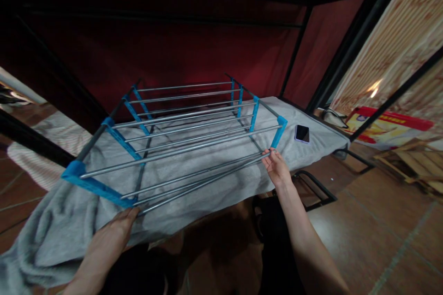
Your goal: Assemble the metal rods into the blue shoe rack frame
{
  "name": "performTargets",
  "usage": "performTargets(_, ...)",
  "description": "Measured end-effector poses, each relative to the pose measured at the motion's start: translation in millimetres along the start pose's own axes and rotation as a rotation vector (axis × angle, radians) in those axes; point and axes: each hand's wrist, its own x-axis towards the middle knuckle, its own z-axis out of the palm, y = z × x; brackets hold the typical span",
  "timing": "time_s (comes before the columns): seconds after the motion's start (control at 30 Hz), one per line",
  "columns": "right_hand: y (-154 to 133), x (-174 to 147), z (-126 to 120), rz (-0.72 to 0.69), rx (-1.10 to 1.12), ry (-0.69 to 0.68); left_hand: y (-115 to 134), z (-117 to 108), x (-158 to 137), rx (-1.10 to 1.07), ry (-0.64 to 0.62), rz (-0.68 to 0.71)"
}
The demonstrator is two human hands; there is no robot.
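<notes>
A rack of metal rods and blue plastic brackets [122, 140] lies across a grey blanket [214, 184]. Low along its near side, a slanting metal rod [194, 189] crosses close to the rack's other lower rods. My left hand [116, 230] is closed at this rod's left end, just below the near left bracket; its fingertips are partly hidden. At the opposite end, my right hand [276, 168] has its thumb and fingers closed around the rod, under the right front bracket [278, 132]. Whether either rod end sits in a bracket, I cannot tell.
A phone [302, 133] lies on the blanket right of the rack. Dark metal bed-frame posts [296, 53] and a red curtain [194, 55] enclose the back. On the tiled floor to the right are a red and yellow box [387, 124] and a wooden slatted piece [415, 161].
</notes>
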Motion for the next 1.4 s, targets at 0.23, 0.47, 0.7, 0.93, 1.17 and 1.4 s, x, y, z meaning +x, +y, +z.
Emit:
performTargets(0.23, -1, 6, -7, 0.036, -0.017, 0.04, 31, -13, 1, -0.019, 0.075, -0.067)
performTargets(0.47, -5, 14, -18, 0.056, -0.108, 0.076, 52, -13, 4, 0.011, 0.071, -0.071)
performTargets(0.7, -6, 22, -22, 0.105, -0.067, 0.089, 50, -7, 10, -0.014, 0.048, -0.076)
performTargets(0.93, -4, 23, -15, 0.096, -0.098, 0.143, 43, -3, 10, -0.046, 0.051, -0.061)
performTargets(1.17, -7, 21, -19, 0.114, -0.11, 0.16, 47, -4, 11, -0.101, 0.06, -0.042)
performTargets(1.4, -11, 26, -31, 0.161, -0.059, 0.176, 48, -5, 7, -0.188, 0.095, -0.059)
